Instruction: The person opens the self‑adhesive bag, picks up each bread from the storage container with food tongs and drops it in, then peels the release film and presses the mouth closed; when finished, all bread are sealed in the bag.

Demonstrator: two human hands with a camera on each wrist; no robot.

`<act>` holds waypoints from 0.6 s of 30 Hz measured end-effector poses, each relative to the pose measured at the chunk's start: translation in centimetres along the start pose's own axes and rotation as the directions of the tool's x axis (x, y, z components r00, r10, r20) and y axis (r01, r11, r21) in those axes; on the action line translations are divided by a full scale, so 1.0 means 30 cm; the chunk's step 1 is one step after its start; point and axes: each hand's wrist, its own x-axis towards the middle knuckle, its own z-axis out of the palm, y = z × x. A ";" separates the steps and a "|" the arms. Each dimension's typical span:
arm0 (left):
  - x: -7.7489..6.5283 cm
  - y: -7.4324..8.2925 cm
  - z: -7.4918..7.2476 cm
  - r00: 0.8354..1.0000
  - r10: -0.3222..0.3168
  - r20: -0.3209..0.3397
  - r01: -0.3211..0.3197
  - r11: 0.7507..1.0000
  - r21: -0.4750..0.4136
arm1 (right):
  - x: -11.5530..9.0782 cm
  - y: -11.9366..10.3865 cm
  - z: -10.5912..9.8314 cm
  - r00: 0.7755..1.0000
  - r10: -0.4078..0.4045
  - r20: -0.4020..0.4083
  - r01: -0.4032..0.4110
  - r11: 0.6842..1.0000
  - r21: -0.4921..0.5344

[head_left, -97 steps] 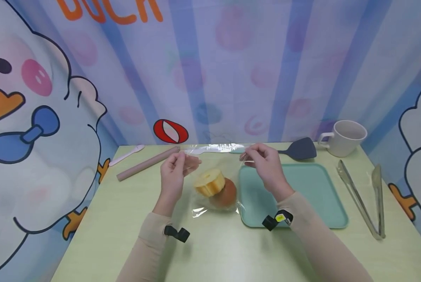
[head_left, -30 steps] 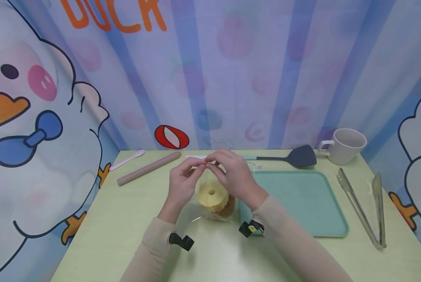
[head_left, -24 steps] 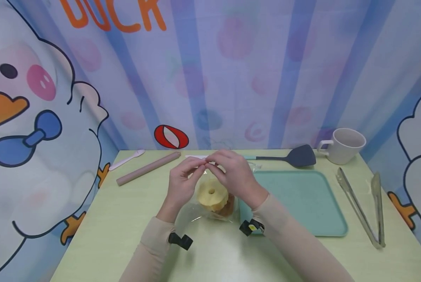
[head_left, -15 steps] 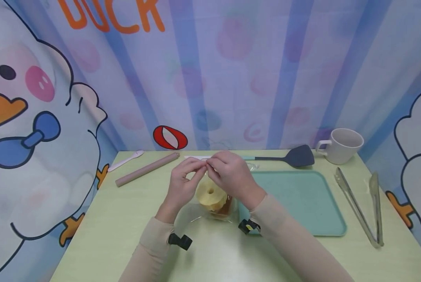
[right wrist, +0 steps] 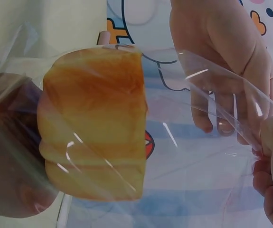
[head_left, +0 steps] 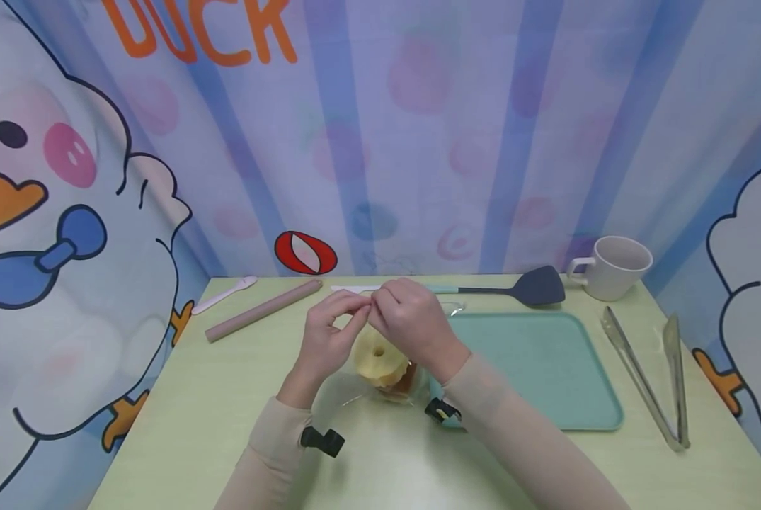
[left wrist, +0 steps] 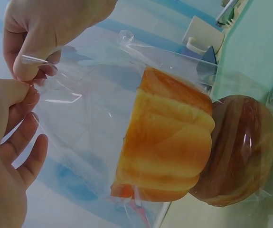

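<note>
A clear plastic bag (left wrist: pixel 91 85) hangs from both hands over the table. Inside are a pale yellow ring-shaped bread (head_left: pixel 380 358) with golden-brown sides and, below it, a round brown bun (left wrist: pixel 245 147). My left hand (head_left: pixel 329 336) pinches the top edge of the bag between thumb and index finger; its other fingers extend loosely in the left wrist view. Right beside it, my right hand (head_left: pixel 415 326) pinches the same gathered edge, fingers curled. The fingertips of the two hands meet. In the head view the hands cover the bag's top.
Right of the bag lies a green tray (head_left: pixel 533 368), with metal tongs (head_left: pixel 648 386) beyond it. A mug (head_left: pixel 616 269) and a dark-headed spatula (head_left: pixel 536 287) are at the back. At back left are a rolling pin (head_left: pixel 262 312) and a pink spoon (head_left: pixel 224 296).
About three seconds ago the hands stood apart, holding the bag's mouth spread wide. Now they have come together at its top edge. Over the last second only the right fingers shift, curling more tightly.
</note>
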 end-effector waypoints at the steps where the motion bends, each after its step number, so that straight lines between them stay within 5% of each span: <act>1: -0.001 -0.002 0.000 1.000 -0.003 0.000 0.003 1.000 0.003 | 0.000 0.000 0.000 1.000 0.003 0.004 -0.003 1.000 0.000; 10: -0.007 -0.005 0.005 0.999 -0.034 -0.014 0.034 0.999 0.026 | -0.007 -0.002 0.005 0.998 0.066 -0.007 -0.066 0.995 0.076; 18: -0.005 0.013 0.002 0.996 -0.081 -0.031 0.081 0.997 0.003 | -0.011 0.001 0.006 0.985 0.170 -0.017 -0.161 0.960 0.229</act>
